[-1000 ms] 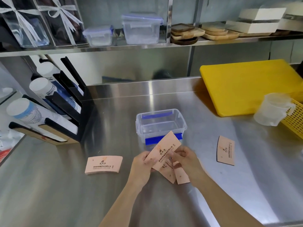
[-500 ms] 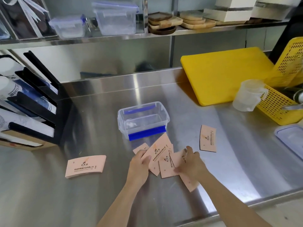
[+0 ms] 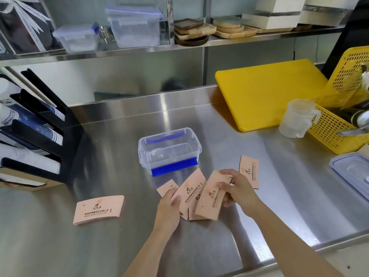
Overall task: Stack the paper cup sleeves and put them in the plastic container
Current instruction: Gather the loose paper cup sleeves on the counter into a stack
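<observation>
While the right hand [image 3: 237, 189] pinches one sleeve [image 3: 211, 196] by its upper end, the left hand [image 3: 169, 206] presses its fingers on the loose sleeves [image 3: 189, 191] fanned on the counter [image 3: 99, 246], just before the empty container [image 3: 169, 148]. The gathering step is in hand, I judge. Next, the edges need squaring; one single sleeve [image 3: 249, 170] to the right and a stack [image 3: 98, 208] to the left must join them.
</observation>
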`<state>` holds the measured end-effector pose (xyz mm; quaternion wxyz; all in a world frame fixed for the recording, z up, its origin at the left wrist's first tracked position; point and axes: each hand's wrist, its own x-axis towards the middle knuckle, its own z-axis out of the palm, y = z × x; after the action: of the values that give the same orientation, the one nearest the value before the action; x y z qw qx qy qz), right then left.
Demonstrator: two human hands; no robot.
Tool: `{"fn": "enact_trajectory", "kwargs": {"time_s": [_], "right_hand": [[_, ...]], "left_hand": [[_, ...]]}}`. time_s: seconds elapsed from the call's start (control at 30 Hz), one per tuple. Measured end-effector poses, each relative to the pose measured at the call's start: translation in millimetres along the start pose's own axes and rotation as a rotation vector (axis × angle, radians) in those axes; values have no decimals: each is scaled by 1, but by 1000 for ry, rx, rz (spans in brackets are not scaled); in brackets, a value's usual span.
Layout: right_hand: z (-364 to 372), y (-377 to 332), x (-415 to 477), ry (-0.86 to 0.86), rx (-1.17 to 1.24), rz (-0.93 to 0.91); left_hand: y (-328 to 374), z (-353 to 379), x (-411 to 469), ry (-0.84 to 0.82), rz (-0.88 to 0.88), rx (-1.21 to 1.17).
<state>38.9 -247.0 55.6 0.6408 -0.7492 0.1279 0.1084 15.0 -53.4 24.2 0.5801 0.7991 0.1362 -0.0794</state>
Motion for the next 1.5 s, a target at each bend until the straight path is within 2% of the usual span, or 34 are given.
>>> {"fn": "enact_trajectory", "kwargs": {"time_s": [0.13, 0.2, 0.37, 0.5, 0.6, 0.67, 0.8, 1.0, 1.13, 1.23, 1.27, 1.33, 1.5], "right_hand": [[4, 3, 1, 0, 207, 56], [8, 10, 4, 21, 237, 87], [18, 27, 14, 81, -57, 33], [20, 29, 16, 61, -293, 27], [19, 27, 16, 42, -309, -22], [18, 25, 14, -34, -306, -75], [19, 22, 12, -69, -429, -198], [25, 26, 15, -86, -705, -314], [25, 25, 16, -97, -604, -291], [21, 24, 17, 4, -393, -225], [19, 25, 20, 53, -377, -205], [16, 29, 27, 81, -494, -193], [27, 27, 44, -229, -804, -117]], "left_hand": [[4, 0, 1, -10, 6, -28], [6, 1, 1, -18, 3, -58], [6, 3, 1, -64, 2, -81], [6, 1, 2, -62, 55, -60], [5, -1, 6, -81, 64, -11], [4, -4, 7, -109, 77, 46], [3, -9, 9, -92, 115, 104], [-3, -13, 8, -31, 61, 106], [-7, -18, 11, 23, 80, 136], [-8, -19, 10, 52, 60, 70], [-8, -19, 9, 68, 51, 40], [-8, -21, 8, 99, 34, 14], [-10, -32, 6, 191, 0, 42]]}}
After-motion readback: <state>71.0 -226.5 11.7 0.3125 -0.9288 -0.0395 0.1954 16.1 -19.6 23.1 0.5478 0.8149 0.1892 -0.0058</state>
